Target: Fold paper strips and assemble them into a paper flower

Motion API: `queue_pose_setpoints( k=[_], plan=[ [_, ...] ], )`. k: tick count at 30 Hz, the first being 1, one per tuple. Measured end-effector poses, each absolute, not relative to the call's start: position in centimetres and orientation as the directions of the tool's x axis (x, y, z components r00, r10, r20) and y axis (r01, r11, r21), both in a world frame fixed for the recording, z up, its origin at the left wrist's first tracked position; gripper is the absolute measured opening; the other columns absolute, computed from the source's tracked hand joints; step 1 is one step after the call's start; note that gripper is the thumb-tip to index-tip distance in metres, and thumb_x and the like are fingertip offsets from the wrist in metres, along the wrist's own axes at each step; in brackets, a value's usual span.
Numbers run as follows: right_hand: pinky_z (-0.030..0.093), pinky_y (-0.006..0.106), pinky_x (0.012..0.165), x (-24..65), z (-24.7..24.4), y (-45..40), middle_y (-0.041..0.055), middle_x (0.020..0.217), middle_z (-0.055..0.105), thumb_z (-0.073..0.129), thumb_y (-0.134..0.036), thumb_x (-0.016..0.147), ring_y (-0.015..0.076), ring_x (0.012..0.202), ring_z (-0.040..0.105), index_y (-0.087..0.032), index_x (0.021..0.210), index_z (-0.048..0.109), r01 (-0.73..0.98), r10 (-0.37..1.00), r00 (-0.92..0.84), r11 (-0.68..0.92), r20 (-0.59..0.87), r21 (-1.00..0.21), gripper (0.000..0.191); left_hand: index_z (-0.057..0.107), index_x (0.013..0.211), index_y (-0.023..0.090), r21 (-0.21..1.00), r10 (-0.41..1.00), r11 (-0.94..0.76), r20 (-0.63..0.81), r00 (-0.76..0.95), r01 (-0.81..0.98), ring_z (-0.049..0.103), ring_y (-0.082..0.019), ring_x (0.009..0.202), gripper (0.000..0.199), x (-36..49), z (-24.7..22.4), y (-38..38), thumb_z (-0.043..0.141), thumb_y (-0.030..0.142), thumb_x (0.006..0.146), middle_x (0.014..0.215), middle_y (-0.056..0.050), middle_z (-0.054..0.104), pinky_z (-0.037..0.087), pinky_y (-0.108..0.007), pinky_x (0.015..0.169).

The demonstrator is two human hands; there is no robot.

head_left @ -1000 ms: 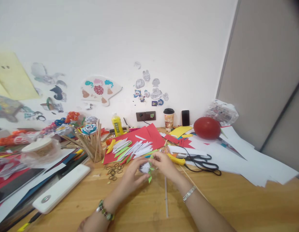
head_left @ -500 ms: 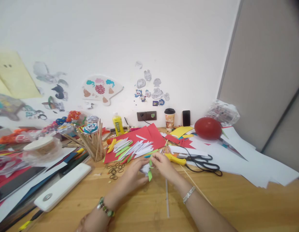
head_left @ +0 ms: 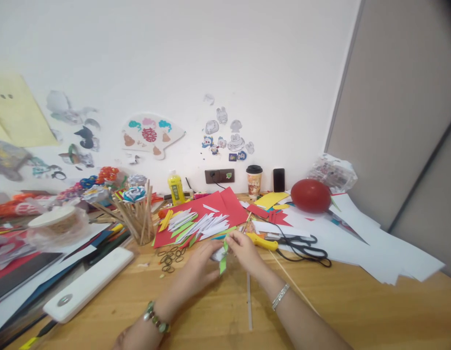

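Observation:
My left hand (head_left: pixel 201 266) is curled round a small white folded-paper piece (head_left: pixel 218 254), most of it hidden by the fingers. Green paper pieces (head_left: pixel 223 265) stick out on its right side, one pointing down. With thumb and fingertips together, my right hand (head_left: pixel 243 249) pinches the upper green paper against the white one. Just beyond, folded white paper strips (head_left: pixel 203 227) and some green and yellow ones lie on red paper sheets (head_left: pixel 230 206). A yellow glue gun (head_left: pixel 262 241) lies right of my right hand.
Black-handled scissors (head_left: pixel 309 250) and a cable lie to the right, near white paper sheets (head_left: pixel 378 248) and a red balloon (head_left: pixel 311 196). Rubber bands (head_left: pixel 170 257), a holder of rolled sticks (head_left: pixel 141 223) and a white long device (head_left: pixel 90 287) are left. A lidded cup (head_left: pixel 254 182) stands behind.
The view has shifted slightly. Both hands stay together on the paper piece; the lower green paper has turned a little and now hangs straighter.

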State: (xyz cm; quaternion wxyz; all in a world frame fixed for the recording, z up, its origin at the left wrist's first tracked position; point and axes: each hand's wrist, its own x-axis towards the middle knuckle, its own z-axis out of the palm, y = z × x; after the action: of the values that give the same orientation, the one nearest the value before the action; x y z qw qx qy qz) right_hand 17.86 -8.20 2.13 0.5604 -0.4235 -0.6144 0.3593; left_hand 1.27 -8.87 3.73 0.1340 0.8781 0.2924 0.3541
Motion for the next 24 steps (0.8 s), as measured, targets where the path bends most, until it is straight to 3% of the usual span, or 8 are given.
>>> queue_pose_setpoints(
  k=[8,15,24],
  plan=[
    [0.033,0.023,0.054,17.7,2.4,-8.4,-0.0047,0.056,0.043,0.051,-0.041,0.077,0.0103,0.054,0.041,-0.018,0.064,0.047,0.069,0.932,-0.04,0.364,0.362,-0.929,0.027,0.056,0.106,0.021,0.445,0.61,-0.79,0.514,0.603,0.421,0.055,-0.022,0.102,0.037,0.9,3.8,-9.0,0.064,0.02,0.07,0.112,-0.009,0.06,0.046,-0.038,0.087],
    [0.037,0.026,0.053,17.7,2.5,-8.4,-0.0023,0.056,0.047,0.056,-0.05,0.074,0.012,0.054,0.044,-0.02,0.064,0.052,-0.117,0.958,-0.034,0.278,0.283,-0.954,0.032,0.055,0.111,0.022,0.417,0.549,-0.833,0.537,0.64,0.364,0.053,-0.023,0.107,0.035,0.6,4.0,-9.1,0.06,0.026,0.077,0.111,-0.011,0.059,0.044,-0.04,0.091],
    [0.035,0.025,0.055,17.8,2.1,-8.1,-0.0026,0.06,0.046,0.053,-0.052,0.076,0.0121,0.057,0.044,-0.019,0.066,0.05,-0.129,0.946,-0.03,0.316,0.322,-0.94,0.035,0.049,0.119,0.024,0.375,0.527,-0.849,0.55,0.648,0.372,0.049,-0.022,0.112,0.04,0.7,4.5,-9.8,0.057,0.026,0.08,0.118,-0.01,0.056,0.042,-0.039,0.095]
  ],
)
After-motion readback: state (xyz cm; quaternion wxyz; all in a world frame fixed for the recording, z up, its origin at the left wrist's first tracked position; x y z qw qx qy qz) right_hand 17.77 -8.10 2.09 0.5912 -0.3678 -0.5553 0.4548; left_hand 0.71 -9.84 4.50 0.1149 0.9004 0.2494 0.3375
